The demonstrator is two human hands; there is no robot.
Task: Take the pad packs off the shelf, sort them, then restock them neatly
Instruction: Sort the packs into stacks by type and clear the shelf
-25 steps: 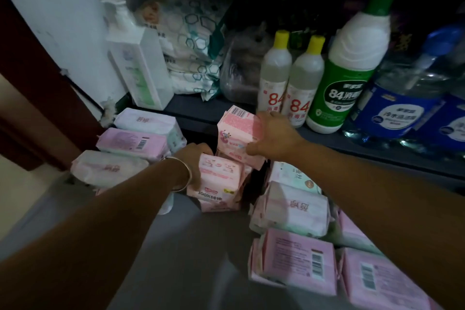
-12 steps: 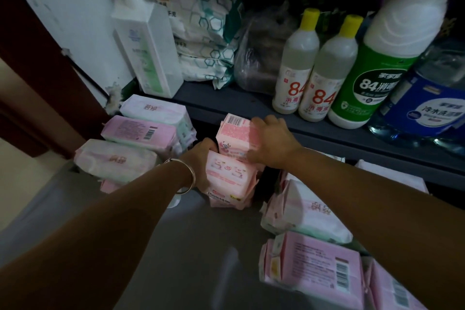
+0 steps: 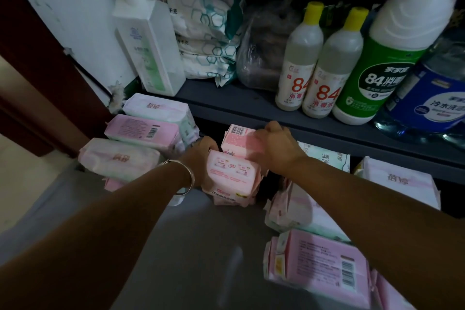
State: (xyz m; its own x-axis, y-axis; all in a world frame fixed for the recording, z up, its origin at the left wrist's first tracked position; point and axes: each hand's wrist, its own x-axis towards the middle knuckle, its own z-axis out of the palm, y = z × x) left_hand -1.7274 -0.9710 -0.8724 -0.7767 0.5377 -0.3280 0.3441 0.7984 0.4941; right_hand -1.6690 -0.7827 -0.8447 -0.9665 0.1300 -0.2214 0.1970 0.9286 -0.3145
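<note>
Gripping pink packs (image 3: 232, 175), apparently shelf-edge (image 3: 251, 111) close

We can't see the left hand's (image 3: 201, 156) fingers, they're tucked behind the front pink pack (image 3: 232, 175), so how they grip it is anyone's guess. The right hand (image 3: 276, 151) covers most of the rear pink pack (image 3: 239, 138); only its barcode end shows. The space under the shelf edge (image 3: 289, 118) is just black. Far back on the shelf, the clear bag (image 3: 261, 53) holds something dark we can't make out. The green-labelled bottle (image 3: 392, 58) loses its cap to the top edge, and the blue jug (image 3: 437, 106) runs off the right. The near-right pack (image 3: 324, 267) is blurry, its print unreadable.
</note>
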